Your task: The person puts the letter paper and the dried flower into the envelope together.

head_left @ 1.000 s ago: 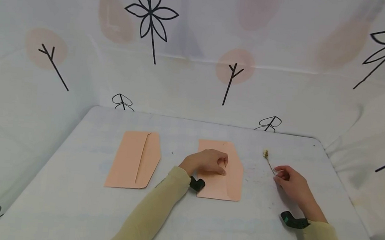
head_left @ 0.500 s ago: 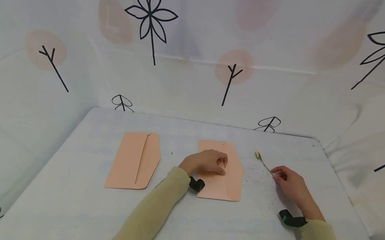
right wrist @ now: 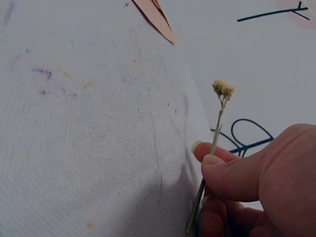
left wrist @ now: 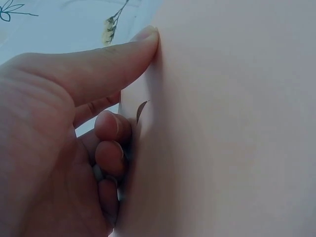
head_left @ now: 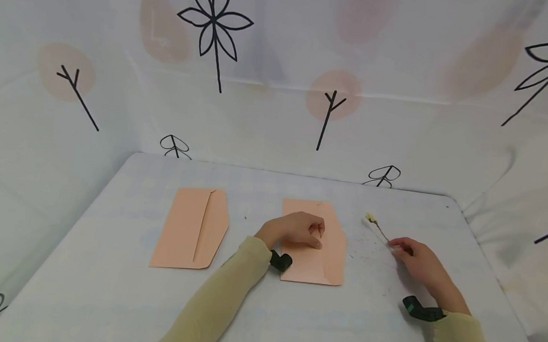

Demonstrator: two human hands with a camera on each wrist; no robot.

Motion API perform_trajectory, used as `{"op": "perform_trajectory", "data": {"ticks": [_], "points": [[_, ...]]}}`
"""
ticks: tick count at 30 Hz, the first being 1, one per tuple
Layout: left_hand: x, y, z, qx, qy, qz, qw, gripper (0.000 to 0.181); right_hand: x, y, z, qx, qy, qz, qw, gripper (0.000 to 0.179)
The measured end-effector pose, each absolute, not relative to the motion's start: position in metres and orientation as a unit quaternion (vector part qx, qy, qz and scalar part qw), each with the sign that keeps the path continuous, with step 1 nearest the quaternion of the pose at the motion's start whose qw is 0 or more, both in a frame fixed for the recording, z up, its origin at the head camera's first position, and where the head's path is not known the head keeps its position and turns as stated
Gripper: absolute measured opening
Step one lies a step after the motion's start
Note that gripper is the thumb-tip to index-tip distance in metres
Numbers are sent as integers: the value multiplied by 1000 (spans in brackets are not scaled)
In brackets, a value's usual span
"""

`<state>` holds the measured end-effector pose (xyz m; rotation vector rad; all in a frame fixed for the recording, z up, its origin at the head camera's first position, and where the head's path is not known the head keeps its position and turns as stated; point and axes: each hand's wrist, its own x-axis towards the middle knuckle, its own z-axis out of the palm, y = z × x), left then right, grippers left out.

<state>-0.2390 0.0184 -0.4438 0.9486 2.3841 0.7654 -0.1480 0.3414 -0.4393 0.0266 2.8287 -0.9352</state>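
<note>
In the head view my left hand (head_left: 294, 229) rests on a peach envelope (head_left: 332, 251) in the middle of the table. The left wrist view has its thumb straight, the tip touching the paper, while the other fingers are loosely curled against it. A small dark slit shows in the paper near those fingertips. To the right, my right hand (head_left: 419, 262) pinches a dried flower (right wrist: 223, 91) by its thin stem between thumb and fingers. Its pale yellow head points away from me to the left, and the stem's lower end passes below the thumb in the right wrist view.
A second peach envelope (head_left: 182, 231) lies on the left of the white table (head_left: 114, 298), its flap side to the right. Small coloured marks dot the cloth beside my right hand. A white curtain (head_left: 258, 121) with plant drawings encloses the table's back and sides.
The dried flower's head has swung left, then lifted slightly, as my right hand turns it. My left hand and both envelopes stay where they were.
</note>
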Motion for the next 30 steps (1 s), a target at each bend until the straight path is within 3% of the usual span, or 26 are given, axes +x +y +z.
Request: {"op": "perform_trajectory", "data": {"ticks": [30], "points": [[-233, 22, -447, 346, 870, 275, 218, 25, -143, 353, -438, -9, 926, -361, 112, 28]]}}
